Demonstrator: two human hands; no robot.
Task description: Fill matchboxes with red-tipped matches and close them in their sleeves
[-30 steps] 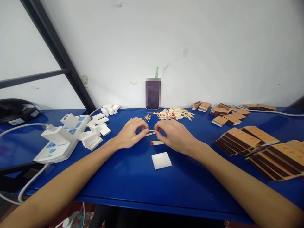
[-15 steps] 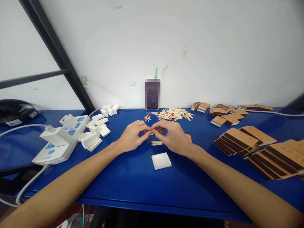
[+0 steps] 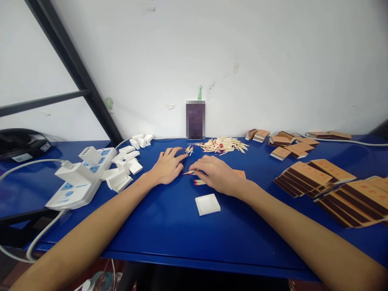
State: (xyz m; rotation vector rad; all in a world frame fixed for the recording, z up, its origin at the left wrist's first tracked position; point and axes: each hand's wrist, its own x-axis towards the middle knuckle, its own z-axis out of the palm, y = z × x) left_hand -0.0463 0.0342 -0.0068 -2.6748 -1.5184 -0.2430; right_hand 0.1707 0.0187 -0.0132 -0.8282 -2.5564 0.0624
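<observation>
Spread fingers mark the left hand (image 3: 168, 165), palm down and pinching nothing, with its fingertips near a small bunch of matches (image 3: 189, 150); the right hand (image 3: 218, 174) curls over a few loose matches (image 3: 189, 172), and I cannot tell whether its thumb and forefinger pinch them. Both hands work at the middle of the blue table (image 3: 169, 230). Stacked matchbox sleeves (image 3: 309, 176) fan out at the right, dark strips showing. Beyond the hands lies the big match pile (image 3: 226, 144), its sticks crossing at many angles. White trays (image 3: 123, 165) cluster at the left, some with hollows showing. One shallow tray (image 3: 207, 204) sits nearer the person. Between it and the loose matches, a short match row (image 3: 199, 182) runs left to right, red heads leftward. The loose matches lie nearly parallel to it, some heads pointing left.
</observation>
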